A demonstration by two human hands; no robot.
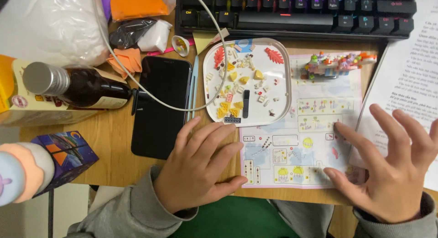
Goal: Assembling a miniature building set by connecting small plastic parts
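Note:
My left hand [200, 165] lies flat on the wooden desk [112, 137], fingers apart, touching the left edge of an illustrated instruction sheet [292, 146] and nothing in it. My right hand [392, 160] rests spread on the sheet's right side and on a printed paper [410, 78], index fingertip on a picture panel. Just beyond my left hand stands a white square tray [283, 87] holding several tiny bricks: yellow wedges, white bits, a black bar, red leaf pieces. A small colourful brick model [337, 63] sits at the top of the sheet.
A black phone [162, 105] lies left of the tray with a white cable [137, 83] looping over it. A dark glass bottle [77, 85] lies on its side at the left. A black keyboard [296, 10] runs along the back. A patterned box [64, 156] sits at the desk's front left corner.

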